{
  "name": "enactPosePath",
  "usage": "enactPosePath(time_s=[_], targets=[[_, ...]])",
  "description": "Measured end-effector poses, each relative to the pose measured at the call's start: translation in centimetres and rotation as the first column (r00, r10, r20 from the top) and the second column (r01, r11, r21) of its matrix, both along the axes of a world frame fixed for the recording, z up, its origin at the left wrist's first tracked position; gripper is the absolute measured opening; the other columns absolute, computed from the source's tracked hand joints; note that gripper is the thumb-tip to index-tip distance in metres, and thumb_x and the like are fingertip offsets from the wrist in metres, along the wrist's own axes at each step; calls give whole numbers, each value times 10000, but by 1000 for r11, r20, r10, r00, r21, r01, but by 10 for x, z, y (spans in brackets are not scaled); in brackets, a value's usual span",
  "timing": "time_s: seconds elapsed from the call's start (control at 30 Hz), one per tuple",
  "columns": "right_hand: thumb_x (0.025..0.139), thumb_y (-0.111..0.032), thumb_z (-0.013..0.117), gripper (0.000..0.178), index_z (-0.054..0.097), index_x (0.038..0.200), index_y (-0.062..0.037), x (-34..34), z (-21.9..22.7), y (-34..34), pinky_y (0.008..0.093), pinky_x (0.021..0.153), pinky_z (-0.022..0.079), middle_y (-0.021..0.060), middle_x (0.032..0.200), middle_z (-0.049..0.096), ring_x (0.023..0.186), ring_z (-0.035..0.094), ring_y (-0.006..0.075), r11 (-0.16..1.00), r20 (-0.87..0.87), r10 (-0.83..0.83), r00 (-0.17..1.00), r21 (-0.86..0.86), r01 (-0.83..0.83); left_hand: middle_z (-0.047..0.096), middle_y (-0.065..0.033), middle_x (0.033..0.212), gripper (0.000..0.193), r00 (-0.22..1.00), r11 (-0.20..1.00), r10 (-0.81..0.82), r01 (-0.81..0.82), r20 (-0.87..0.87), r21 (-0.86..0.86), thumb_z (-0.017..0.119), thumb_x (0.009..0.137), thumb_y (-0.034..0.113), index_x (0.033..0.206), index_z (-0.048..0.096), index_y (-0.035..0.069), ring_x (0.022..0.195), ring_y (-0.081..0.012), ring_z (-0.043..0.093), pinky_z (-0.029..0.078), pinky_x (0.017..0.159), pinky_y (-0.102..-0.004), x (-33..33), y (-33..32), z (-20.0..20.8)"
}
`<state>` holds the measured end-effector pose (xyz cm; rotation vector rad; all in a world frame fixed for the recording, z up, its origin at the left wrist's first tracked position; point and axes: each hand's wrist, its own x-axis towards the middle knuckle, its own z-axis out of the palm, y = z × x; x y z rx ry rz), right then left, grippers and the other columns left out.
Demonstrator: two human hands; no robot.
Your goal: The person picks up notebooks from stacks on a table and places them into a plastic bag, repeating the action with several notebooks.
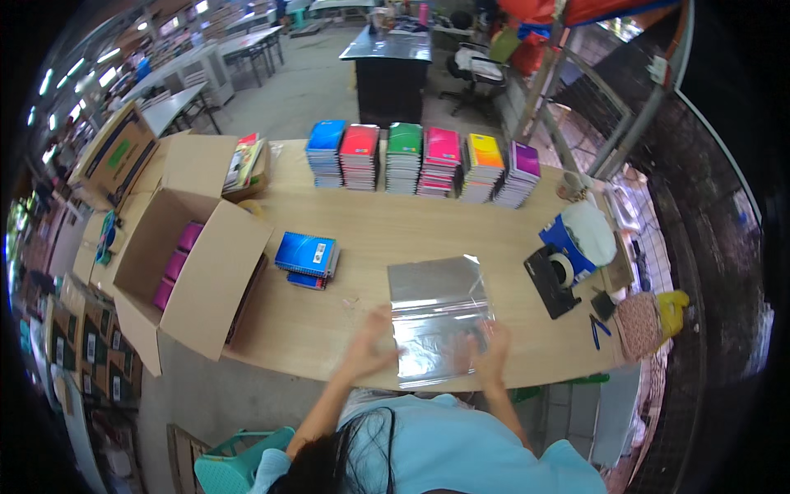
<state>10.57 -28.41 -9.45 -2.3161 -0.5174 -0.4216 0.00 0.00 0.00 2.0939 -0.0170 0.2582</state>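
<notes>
While left hand (pixel 364 352) and right hand (pixel 490 352), spread, flank clear plastic (pixel 436 286), blue notebooks (pixel 303 251) lie near an open carton (pixel 216 267).

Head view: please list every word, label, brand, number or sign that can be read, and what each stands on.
None reads clearly; these marks are too small or blurred:
Blue notebook: white label.
Green stack: small cover mark.
Upright carton: dark print around a green patch.
Lower-left cartons: white labels.
Clear plastic: no print visible.

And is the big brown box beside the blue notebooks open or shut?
Open: the box has its flaps spread outward, and purple things show inside.
</notes>
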Motion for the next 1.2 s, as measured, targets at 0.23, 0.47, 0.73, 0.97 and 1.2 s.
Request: enactPosePath(time_s=[0.23,0.47,0.73,0.97,1.2], targets=[[768,-391,691,728,404,1398,-165,35,-37,4,683,999,205,205,1463,255,1330,223,456,838,-185,0,983,-536,-101,38,-122,1570,1273,861,726,-58,384,-505,571,815,500,587,1503,79,319,1431,-371,92,129,976,-771,13,-45,-140],[780,-383,679,777,334,1425,-121,88,-69,-49,596,964,319,215,1382,343,1259,332,411,963,-437,-251,864,-205,176,166,-110,1546,1051,868,647,-40,400,-495,649,794,568,549,1453,300,271,1414,-360,167,174,1007,-730,48,-51,-112],[793,-236,695,582,485,1315,-85,120,-58,-66,462,935,404,186,1287,428,1189,409,359,979,-3,-28,1000,-203,27,158,-127,1544,937,948,719,-52,254,-315,647,723,654,594,1442,323,282,1410,-411,127,168,1011,-724,102,-99,-148],[722,-120,548,780,260,1445,-61,60,258,41,290,815,392,97,1325,420,1049,456,160,43,-21,995,97,972,-229,149,-126,1541,1022,885,813,-60,312,-462,492,822,535,530,1409,353,285,1409,-421,123,132,995,-750,120,-116,-110],[847,-63,368,756,-79,1433,105,-34,334,122,284,648,524,395,1462,48,1009,534,306,-870,889,429,162,454,-189,289,-124,1458,1015,914,744,75,215,-399,633,864,446,511,1336,433,280,1356,-410,252,150,957,-778,101,-101,-132]])
